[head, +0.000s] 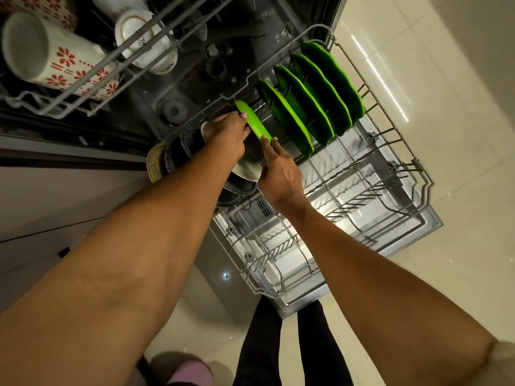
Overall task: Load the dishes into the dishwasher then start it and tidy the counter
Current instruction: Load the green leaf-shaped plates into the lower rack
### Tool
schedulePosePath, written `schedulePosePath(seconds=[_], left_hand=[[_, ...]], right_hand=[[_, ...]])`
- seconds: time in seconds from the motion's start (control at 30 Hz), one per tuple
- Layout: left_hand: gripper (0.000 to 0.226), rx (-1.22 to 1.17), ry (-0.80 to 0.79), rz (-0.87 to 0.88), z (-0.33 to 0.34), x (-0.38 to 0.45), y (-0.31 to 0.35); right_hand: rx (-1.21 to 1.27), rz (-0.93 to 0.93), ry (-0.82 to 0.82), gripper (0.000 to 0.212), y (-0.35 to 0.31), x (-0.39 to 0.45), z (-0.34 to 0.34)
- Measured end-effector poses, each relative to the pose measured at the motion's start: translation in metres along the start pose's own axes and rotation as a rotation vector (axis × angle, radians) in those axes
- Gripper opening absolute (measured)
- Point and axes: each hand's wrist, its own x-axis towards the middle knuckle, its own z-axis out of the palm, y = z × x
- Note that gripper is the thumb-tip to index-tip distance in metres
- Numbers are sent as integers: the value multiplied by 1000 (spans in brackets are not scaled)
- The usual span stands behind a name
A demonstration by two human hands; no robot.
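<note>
At centre frame, a person's left hand (227,129) and right hand (278,165) pinch a green plate (253,121) by its rim, fingers curled on its edges, above the pulled-out lower rack (390,168). The plate should be kept on edge and lowered between the tines just left of its neighbours. Four green plates (312,107) already stand upright at upper right; at upper left, the upper rack (133,51) holds at least three mugs (55,57).

Lower rack (395,174) holds upright green plates (320,107) and dark bowls (181,151).
</note>
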Motion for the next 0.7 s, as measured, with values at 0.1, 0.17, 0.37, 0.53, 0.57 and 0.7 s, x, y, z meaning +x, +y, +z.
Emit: schedulePosePath(seconds=[0.1, 0.17, 0.37, 0.53, 0.57, 0.7], left_hand=[[28, 57, -6, -17, 5, 1, -6], [24, 111, 35, 7, 6, 0, -11], [20, 109, 20, -11, 0, -7, -17], [9, 114, 51, -19, -9, -4, -28], [9, 156, 61, -5, -12, -4, -33], [17, 223, 12, 14, -20, -9, -45]], right_hand=[[7, 13, -83, 90, -1, -1, -3], [-10, 16, -118, 93, 0, -2, -4], [-32, -14, -104, 89, -4, -8, -8], [-41, 5, -170, 92, -5, -7, -6], [-46, 16, -189, 92, -5, -7, -5], [-56, 47, -228, 92, -9, -11, -8]])
